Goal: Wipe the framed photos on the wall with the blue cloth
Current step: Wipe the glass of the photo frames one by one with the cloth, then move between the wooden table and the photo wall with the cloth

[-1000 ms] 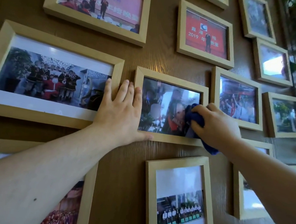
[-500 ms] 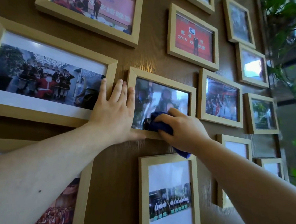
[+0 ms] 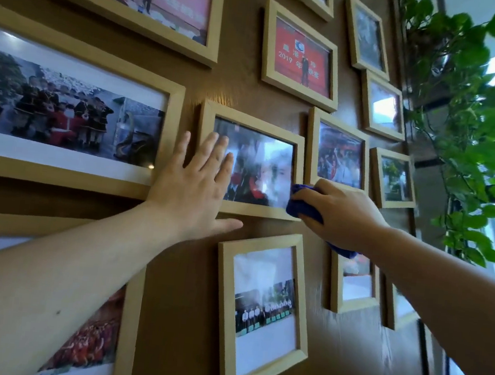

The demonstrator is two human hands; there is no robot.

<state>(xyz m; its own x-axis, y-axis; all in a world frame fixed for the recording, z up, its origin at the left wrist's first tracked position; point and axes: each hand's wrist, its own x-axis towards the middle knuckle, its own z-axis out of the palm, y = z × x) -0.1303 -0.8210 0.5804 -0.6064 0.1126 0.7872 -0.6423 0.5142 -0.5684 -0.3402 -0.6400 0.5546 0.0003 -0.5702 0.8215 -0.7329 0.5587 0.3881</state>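
Note:
A small light-wood framed photo (image 3: 263,128) hangs at the centre of the brown wall. My left hand (image 3: 193,184) lies flat, fingers spread, over its left edge and lower left corner. My right hand (image 3: 341,215) is closed on a bunched blue cloth (image 3: 302,202), which presses on the frame's lower right corner. A tail of the cloth shows below my wrist. The glass shows glare and streaks.
Several other wooden framed photos surround it: a wide one (image 3: 65,107) at the left, a red one (image 3: 303,55) above, a portrait one (image 3: 260,311) below, smaller ones (image 3: 338,154) to the right. A green trailing plant (image 3: 471,134) hangs by the window at the right.
My right hand and the cloth slid left to the glass's lower middle, then back right to the lower right corner. My left hand stayed on the frame's left side. The view shifted right.

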